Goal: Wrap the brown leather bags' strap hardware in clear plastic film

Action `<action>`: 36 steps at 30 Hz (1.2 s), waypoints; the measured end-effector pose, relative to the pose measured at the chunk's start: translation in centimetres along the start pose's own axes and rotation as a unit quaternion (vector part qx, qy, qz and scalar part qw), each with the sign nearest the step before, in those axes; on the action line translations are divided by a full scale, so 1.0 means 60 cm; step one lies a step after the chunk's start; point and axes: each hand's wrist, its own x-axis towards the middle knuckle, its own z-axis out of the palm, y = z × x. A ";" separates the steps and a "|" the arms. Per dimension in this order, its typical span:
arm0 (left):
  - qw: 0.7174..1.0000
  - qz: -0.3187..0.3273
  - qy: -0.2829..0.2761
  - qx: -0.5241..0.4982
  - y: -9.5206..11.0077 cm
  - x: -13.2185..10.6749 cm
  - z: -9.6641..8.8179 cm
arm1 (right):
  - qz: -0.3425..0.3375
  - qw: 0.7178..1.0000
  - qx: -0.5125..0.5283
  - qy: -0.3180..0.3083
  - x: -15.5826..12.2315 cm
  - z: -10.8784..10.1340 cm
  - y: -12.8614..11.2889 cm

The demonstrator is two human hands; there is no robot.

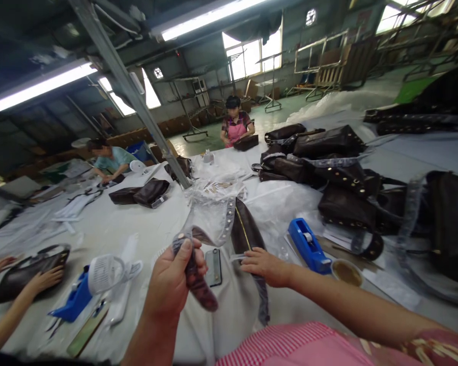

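Note:
My left hand [183, 259] is closed around a dark brown bag strap [202, 295] wrapped in clear plastic, one end hanging below the fist. A dark brown handbag [248, 223] with a gold zipper lies just ahead of my right hand [265, 265]. That hand rests flat on the bag's near end, its fingers stretched to the left. A pale strip [237, 257] shows at its fingertips; I cannot tell if they grip it. A wrapped strap with metal studs [228, 218] runs along the bag's left side. Between my hands lies a phone [213, 267].
A blue tape dispenser [309, 246] and a round tub [346, 273] stand to the right, before piled brown bags [328, 173]. Left are a small white fan [106, 274], another blue dispenser [74, 300] and a co-worker's hands on a bag [34, 274]. A metal post [137, 96] rises ahead.

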 end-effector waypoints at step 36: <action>0.970 -0.025 -0.050 0.236 -0.149 -0.016 -0.010 | 0.162 0.985 0.050 0.039 0.058 -0.041 -0.129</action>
